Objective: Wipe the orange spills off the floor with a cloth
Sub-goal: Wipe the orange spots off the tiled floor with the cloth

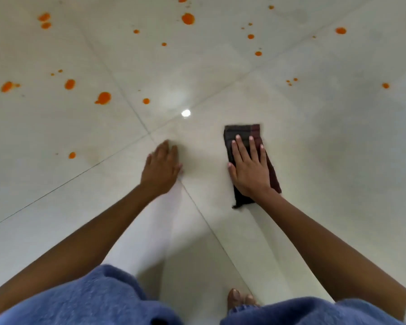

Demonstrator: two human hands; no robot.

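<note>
The floor [314, 160] is pale glossy tile with thin dark joints [127, 102]. A dark cloth [243, 131], folded into a long strip, lies flat on one tile. A bright glare [186, 113] shines on the tile just beyond the cloth, to its left. Orange spills [103, 98] dot the floor well beyond the cloth, most of them to its left and a few to its right. The left hand [161, 167] rests flat on the floor near the cloth's left side. Bare toes [240, 299] stand well behind the cloth.
</note>
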